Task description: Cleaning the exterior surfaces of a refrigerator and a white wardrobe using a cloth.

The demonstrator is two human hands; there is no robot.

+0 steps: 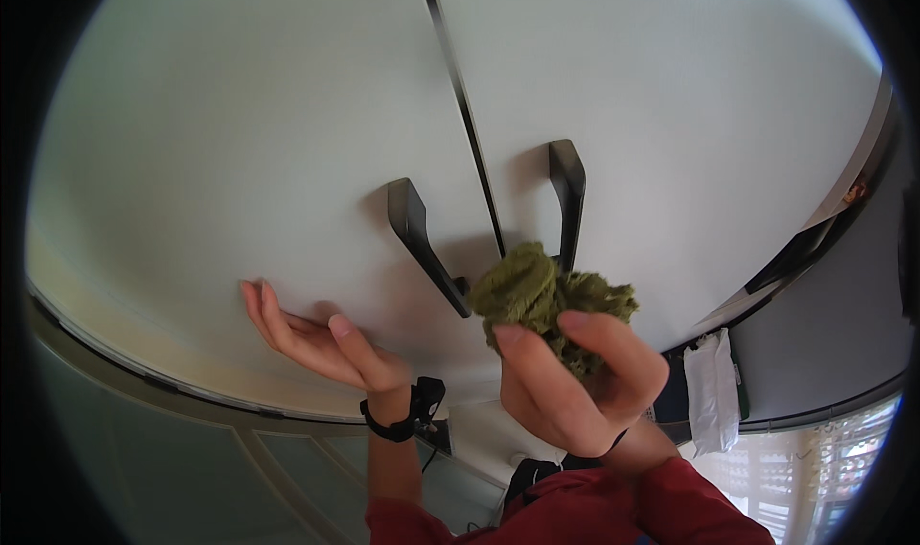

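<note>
My right hand pinches a crumpled olive-green cloth between its fingers. The cloth is held up in front of two white cabinet doors and covers the lower end of the right dark door handle. Left of it, the other dark handle stands out from its door, next to the narrow dark gap between the doors. My left hand is close to the lower part of the left door, fingers apart and holding nothing; whether it touches the door I cannot tell. A black strap with a small device circles my left wrist.
A door with frosted panels lies at the lower left. On the right, a white bag hangs by a grey surface. Lace curtains cover a bright window at the lower right.
</note>
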